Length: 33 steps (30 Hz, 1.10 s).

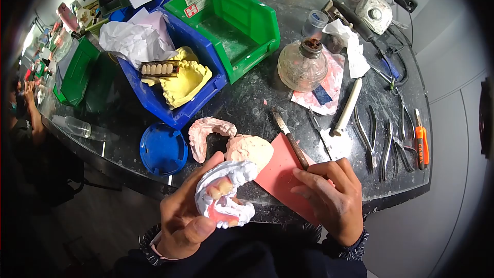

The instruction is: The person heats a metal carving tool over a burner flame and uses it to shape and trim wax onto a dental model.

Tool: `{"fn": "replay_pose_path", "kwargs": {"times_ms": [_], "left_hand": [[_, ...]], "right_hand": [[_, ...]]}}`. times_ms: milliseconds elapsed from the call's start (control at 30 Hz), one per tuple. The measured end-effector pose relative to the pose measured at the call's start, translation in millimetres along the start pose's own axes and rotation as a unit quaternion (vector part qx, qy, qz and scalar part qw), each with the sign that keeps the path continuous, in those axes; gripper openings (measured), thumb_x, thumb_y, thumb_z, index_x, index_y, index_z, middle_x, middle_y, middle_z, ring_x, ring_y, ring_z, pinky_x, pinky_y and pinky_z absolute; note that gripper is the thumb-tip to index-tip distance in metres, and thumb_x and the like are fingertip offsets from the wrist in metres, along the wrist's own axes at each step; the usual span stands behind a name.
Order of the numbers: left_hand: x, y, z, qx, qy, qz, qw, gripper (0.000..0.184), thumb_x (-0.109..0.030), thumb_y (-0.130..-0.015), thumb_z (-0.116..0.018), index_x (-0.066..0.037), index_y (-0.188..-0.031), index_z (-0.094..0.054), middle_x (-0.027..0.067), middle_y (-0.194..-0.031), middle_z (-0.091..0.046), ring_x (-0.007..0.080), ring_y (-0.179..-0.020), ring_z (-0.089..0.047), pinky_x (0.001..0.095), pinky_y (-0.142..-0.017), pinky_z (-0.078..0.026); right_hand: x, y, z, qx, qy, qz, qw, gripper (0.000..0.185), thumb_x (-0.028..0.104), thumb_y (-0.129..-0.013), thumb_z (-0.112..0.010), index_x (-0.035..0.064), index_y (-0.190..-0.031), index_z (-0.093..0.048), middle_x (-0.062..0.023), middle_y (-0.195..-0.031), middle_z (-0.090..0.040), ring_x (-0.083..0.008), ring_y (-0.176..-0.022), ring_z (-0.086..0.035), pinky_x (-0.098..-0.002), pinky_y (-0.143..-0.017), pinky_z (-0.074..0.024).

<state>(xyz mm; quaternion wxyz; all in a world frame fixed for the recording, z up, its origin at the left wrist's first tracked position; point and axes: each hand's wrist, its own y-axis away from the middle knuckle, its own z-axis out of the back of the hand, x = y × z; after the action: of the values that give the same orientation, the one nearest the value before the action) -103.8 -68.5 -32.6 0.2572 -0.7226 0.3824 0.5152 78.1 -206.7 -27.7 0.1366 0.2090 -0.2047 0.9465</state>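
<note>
My left hand [188,221] is wrapped round a white plaster dental model [239,172] with pink wax and a few artificial teeth set on it, tilted up above the table edge. In my right hand [334,195], the bent fingers close on the handle end of a wax knife [293,144], its blade pointing away from me. Under the knife handle lies a pink wax sheet [278,170], reaching the table's front edge. Just beyond the left hand are a pinkish horseshoe-shaped dental cast [200,136] and a cream plaster cast [252,149].
A blue bin [170,110] holds yellow casts [188,85], a tooth card [159,69] and crumpled paper. Beside it stands a green bin [252,62]. A glass burner [301,67] stands behind the knife. Several pliers [365,136] lie at right. A person's arm [33,108] shows far left.
</note>
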Motion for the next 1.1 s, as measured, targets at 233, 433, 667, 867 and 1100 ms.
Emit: {"fn": "replay_pose_path", "kwargs": {"times_ms": [233, 433, 667, 867, 1100], "left_hand": [[-4, -1, -11, -0.014, -0.020, 0.019, 1.000, 0.086, -0.052, -0.076, -0.051, 0.018, -0.121, -0.026, 0.0265, -0.102, -0.053, 0.0264, -0.067, -0.062, 0.0324, -0.061, -0.052], [-10, 3, -4, 0.084, 0.100, 0.067, 0.989, 0.075, -0.042, -0.082, -0.050, 0.010, -0.128, -0.021, 0.0214, -0.119, -0.045, 0.0213, -0.095, -0.055, 0.0332, -0.083, -0.043], [-8, 3, -3, 0.104, 0.130, 0.061, 0.984, 0.075, -0.037, -0.082, -0.053, 0.010, -0.129, -0.017, 0.0209, -0.125, -0.039, 0.0208, -0.101, -0.051, 0.0334, -0.087, -0.040], [-2, 2, -6, 0.093, 0.119, 0.040, 0.988, 0.074, -0.029, -0.081, -0.058, 0.011, -0.128, -0.018, 0.0200, -0.124, -0.039, 0.0201, -0.109, -0.044, 0.0337, -0.092, -0.036], [-6, 1, -16, 0.115, 0.118, 0.086, 0.983, 0.067, -0.019, -0.080, -0.058, 0.007, -0.129, -0.021, 0.0187, -0.120, -0.042, 0.0188, -0.105, -0.047, 0.0321, -0.089, -0.039]], "right_hand": [[4, -5, -8, 0.061, 0.014, 0.045, 0.997, 0.029, 0.011, -0.065, -0.063, 0.0079, -0.093, -0.058, -0.0013, -0.083, -0.052, -0.0175, -0.070, -0.047, -0.0282, -0.060, -0.0390], [5, -12, -10, 0.073, -0.013, 0.020, 0.997, 0.017, 0.010, -0.066, -0.061, 0.0066, -0.082, -0.056, -0.0028, -0.079, -0.050, -0.0191, -0.070, -0.046, -0.0286, -0.060, -0.0380], [-1, -14, -11, 0.040, -0.004, 0.074, 0.996, 0.019, 0.007, -0.062, -0.062, 0.0060, -0.080, -0.055, -0.0026, -0.076, -0.051, -0.0184, -0.066, -0.046, -0.0272, -0.056, -0.0375], [17, -13, 14, -0.117, -0.132, 0.057, 0.983, 0.012, 0.012, -0.061, -0.064, 0.0054, -0.070, -0.060, -0.0022, -0.063, -0.056, -0.0139, -0.053, -0.048, -0.0247, -0.047, -0.0352], [39, -21, 28, -0.073, 0.025, 0.168, 0.983, 0.022, 0.026, -0.048, -0.068, 0.0136, -0.065, -0.061, 0.0030, -0.065, -0.051, -0.0139, -0.058, -0.045, -0.0253, -0.050, -0.0350]]}}
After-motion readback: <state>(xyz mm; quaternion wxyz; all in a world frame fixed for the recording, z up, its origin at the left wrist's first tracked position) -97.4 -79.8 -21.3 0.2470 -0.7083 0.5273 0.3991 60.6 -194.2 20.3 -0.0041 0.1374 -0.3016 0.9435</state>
